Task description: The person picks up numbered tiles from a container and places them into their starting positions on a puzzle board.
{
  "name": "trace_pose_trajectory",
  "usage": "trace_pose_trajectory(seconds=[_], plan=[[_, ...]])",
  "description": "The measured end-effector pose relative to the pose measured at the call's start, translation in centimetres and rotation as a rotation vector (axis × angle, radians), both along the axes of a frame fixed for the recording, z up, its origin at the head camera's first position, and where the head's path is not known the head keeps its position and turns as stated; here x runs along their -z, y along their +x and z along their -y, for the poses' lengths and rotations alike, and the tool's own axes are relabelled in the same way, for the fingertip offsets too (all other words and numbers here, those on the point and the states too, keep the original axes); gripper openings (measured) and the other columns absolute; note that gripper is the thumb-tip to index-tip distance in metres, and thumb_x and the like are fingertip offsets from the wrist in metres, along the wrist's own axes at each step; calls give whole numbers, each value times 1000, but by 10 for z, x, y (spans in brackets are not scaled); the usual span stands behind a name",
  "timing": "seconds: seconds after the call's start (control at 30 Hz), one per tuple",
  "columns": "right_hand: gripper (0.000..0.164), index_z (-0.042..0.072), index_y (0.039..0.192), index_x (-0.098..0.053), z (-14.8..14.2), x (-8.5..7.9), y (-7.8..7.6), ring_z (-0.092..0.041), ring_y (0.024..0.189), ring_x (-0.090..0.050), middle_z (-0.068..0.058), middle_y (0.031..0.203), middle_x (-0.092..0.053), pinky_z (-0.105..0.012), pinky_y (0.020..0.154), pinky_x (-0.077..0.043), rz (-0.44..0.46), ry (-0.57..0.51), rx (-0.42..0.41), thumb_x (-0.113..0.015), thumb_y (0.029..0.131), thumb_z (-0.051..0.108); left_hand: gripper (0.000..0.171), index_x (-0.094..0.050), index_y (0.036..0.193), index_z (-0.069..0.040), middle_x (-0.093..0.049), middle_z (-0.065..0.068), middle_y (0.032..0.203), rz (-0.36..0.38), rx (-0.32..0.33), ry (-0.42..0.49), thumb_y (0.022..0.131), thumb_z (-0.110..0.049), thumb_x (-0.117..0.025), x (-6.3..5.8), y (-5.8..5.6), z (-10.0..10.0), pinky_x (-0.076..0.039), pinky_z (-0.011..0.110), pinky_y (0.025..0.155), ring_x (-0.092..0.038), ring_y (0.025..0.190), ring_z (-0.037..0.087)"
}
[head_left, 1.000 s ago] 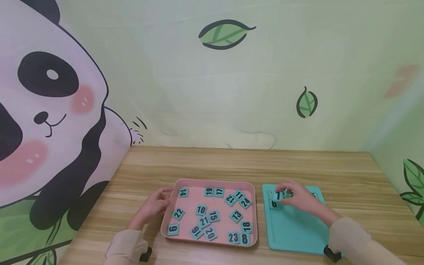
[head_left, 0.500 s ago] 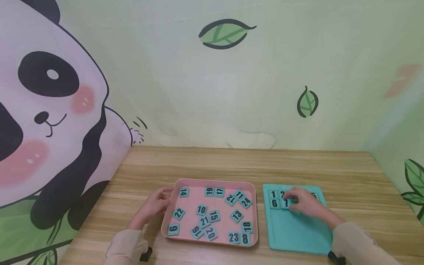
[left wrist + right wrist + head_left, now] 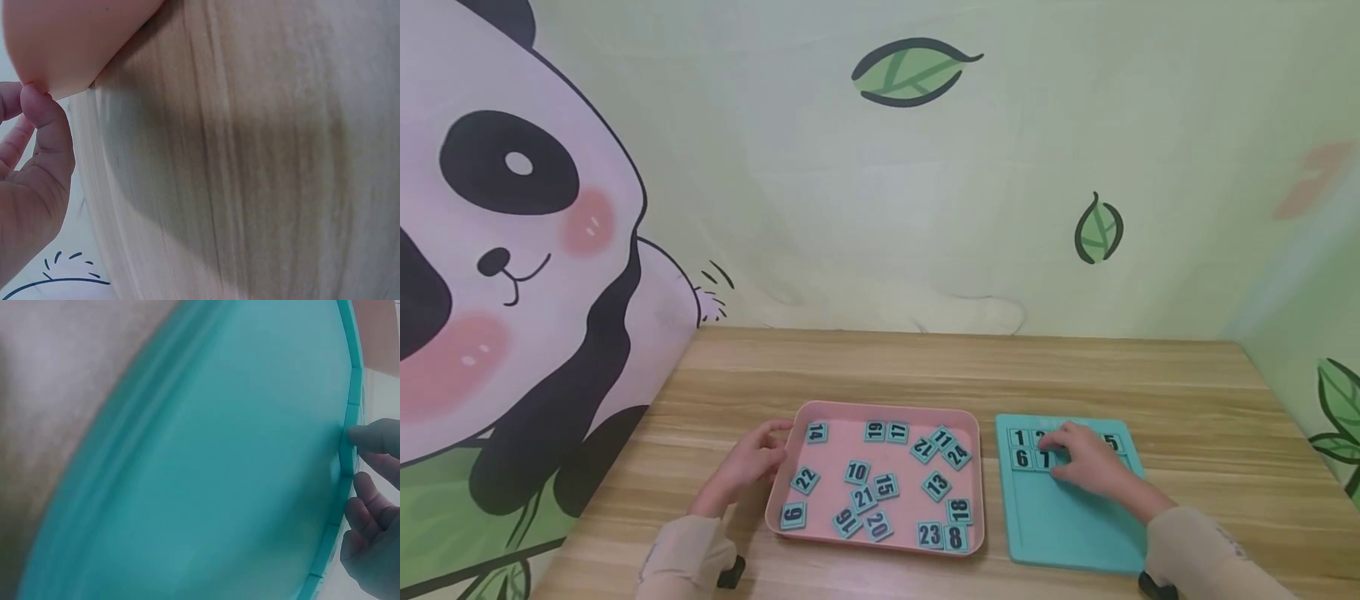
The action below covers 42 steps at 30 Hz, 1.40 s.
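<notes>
My left hand [image 3: 748,461] pinches the left rim of a pink tray [image 3: 827,457], thumb and fingertips meeting on its edge in the left wrist view. Loose number tiles, such as the 10 tile [image 3: 857,472], lie scattered in that tray. To the right lies a turquoise board [image 3: 1067,529] with a top row of number tiles, partly covered by my right hand [image 3: 1090,460]. Thumb and index finger of this hand pinch the 7 tile [image 3: 1046,460], beside the 6 tile [image 3: 1022,458] in the second row. From the right wrist, the pinched tile [image 3: 347,445] stands slightly askew in its row.
Both containers rest side by side on a wooden table [image 3: 925,367], a narrow gap between them. A backdrop with a panda [image 3: 550,250] and leaves rises behind the table.
My right hand has brought the 7 tile from over the board's upper left corner down beside the 6 tile, uncovering the 1 tile. The left hand stays on the tray rim.
</notes>
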State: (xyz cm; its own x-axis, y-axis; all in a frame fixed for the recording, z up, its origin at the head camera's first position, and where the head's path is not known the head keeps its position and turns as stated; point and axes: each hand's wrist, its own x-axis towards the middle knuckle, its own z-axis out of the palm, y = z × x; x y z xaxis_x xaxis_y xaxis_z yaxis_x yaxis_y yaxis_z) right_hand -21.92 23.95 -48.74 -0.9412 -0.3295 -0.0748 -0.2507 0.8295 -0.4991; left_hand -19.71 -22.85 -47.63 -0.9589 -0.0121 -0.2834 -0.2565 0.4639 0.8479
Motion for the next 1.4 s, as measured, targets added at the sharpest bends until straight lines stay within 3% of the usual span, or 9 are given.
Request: trace_pose_trajectory(seconds=[0.13,0.4,0.67,0.8,1.17,1.27,1.4], plan=[[32,12,101,-62,4,-3,-1,-24,95,-51,-5,99,-56,-43,79,-44,-17,11,-1,-69,70,14,45,-43,125,-8,-48,13,89,0,-2,7,81,1,-47,1,0,0,-42,28,53,-47,61,17],[35,12,107,-60,18,-17,-1,-23,92,-52,-6,100,-55,-37,72,-45,-20,-75,-15,-67,74,17,45,-44,124,-8,-48,12,88,-2,-6,4,80,1,-47,3,-2,0,-41,27,52,-47,59,17],[34,8,108,-59,42,-26,7,-22,90,-50,-8,103,-57,-34,73,-43,19,-192,-136,-66,75,15,45,-45,124,-9,-49,12,87,6,-13,8,80,1,-47,4,-3,2,-42,27,53,-47,59,17],[36,8,108,-60,56,-29,14,-20,91,-48,-5,100,-57,-32,73,-41,9,-194,-228,-66,74,18,45,-45,123,-10,-49,12,88,8,-18,13,80,1,-47,5,-3,2,-42,27,53,-47,60,17],[34,18,98,-65,96,-32,32,-11,89,-43,7,93,-55,-31,75,-38,-176,39,-448,-71,67,32,45,-44,124,-10,-48,12,89,15,-15,-4,80,1,-47,4,-3,1,-42,27,54,-48,63,17],[35,22,96,-65,104,-29,34,-9,88,-41,9,93,-54,-31,75,-34,-172,101,-505,-71,65,37,45,-44,124,-10,-48,12,89,19,-20,-3,80,1,-47,3,-3,1,-42,27,54,-48,63,17],[37,29,97,-64,111,-25,37,-9,91,-40,11,95,-53,-34,79,-32,-99,167,-517,-70,63,43,45,-44,124,-11,-49,13,91,24,-22,-6,81,1,-47,2,-3,0,-43,27,55,-48,65,18]])
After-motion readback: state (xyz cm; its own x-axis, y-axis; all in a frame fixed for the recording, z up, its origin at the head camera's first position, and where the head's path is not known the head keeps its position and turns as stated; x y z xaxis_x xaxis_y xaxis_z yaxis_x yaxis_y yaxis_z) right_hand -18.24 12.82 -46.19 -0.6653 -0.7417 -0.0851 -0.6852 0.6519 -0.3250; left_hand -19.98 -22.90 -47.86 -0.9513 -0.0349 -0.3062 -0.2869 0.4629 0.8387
